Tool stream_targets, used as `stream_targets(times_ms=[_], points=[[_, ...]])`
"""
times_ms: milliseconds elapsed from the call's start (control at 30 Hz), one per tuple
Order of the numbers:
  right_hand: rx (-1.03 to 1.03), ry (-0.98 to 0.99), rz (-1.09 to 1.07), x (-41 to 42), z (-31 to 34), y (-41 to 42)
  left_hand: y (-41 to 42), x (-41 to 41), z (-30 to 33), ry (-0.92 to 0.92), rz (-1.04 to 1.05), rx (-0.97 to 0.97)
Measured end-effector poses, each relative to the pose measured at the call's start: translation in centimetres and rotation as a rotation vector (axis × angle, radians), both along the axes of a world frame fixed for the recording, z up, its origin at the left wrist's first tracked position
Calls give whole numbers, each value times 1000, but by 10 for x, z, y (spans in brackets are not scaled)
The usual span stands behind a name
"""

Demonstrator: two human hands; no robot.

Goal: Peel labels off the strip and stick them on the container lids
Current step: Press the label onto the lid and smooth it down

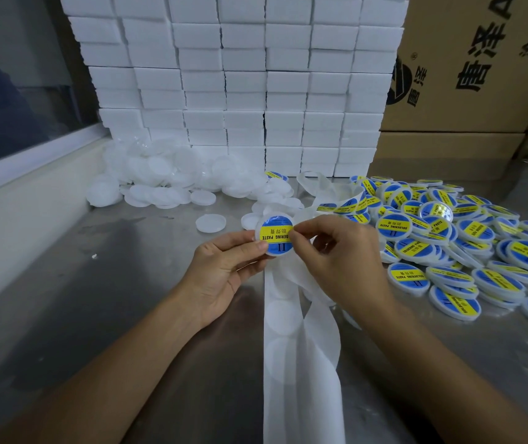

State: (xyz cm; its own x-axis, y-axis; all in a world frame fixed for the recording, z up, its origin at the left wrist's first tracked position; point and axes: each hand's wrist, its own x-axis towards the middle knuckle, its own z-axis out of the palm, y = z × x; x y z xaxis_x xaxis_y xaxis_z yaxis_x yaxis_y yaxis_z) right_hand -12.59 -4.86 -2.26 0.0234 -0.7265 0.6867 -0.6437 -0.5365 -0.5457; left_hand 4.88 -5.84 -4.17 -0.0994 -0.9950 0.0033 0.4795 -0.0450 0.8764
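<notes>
1. Scanning from my far left, I see the heap of bare white lids (160,181) well beyond my left grip, lying on the steel surface (64,299) at the foot of the stacked white boxes (243,84). A few loose lids sit nearer, just ahead of that grip.

2. My left grip (224,270) is closed on one lid (276,234): thumb on its near-left rim, fingers curled behind it, face tilted up toward me.

3. The blue and yellow label (277,236) already covers that lid's face. I judge this the sticking step, near its end, with the label seated or being smoothed.

4. My right grip (330,254) is just to the right of the lid, with fingers curled and thumb and forefinger tips pinching at the label's right edge. I cannot tell whether they press the edge down or hold a corner not yet laid.

5. The strip (291,331) of spent backing, with empty round outlines, runs from under both grips toward me. Its unused end, with labels on it, curls away just beyond the right grip.

6. Farther right, well past the right grip, lies the pile of finished labelled lids (448,238), with cardboard cartons (467,75) behind it.

7. The next move, as I judge it: rub the edge flat, drop this lid onto the right-hand pile, take a bare lid from the left, then peel the next label. The risk is a crease or an off-centre label.
</notes>
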Motion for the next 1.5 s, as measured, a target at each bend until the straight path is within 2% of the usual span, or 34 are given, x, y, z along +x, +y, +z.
stream_targets(times_ms=[200,400,533,767,967,1067,1233,1300,1400,1500], points=[[-86,30,-50,5,-2,0,1,0,0,-18,-45,-14],[-65,55,29,15,-3,4,3,2,1,-22,-85,-50],[-46,-44,75,16,-2,3,4,1,1,-70,-150,-95],[165,-255,123,15,2,1,6,1,2,-95,-226,-130],[157,-446,149,15,5,-2,8,0,1,-137,-252,-172],[157,-440,128,14,2,-4,8,0,1,-161,-264,-190],[239,-273,110,15,-5,0,6,1,0,-160,-270,-182],[299,-312,129,18,-4,1,6,3,-1,-164,-283,-188],[350,-478,176,13,3,-2,5,3,-3,-172,-282,-206],[302,-558,218,12,4,-4,4,2,-6,-175,-287,-225]])
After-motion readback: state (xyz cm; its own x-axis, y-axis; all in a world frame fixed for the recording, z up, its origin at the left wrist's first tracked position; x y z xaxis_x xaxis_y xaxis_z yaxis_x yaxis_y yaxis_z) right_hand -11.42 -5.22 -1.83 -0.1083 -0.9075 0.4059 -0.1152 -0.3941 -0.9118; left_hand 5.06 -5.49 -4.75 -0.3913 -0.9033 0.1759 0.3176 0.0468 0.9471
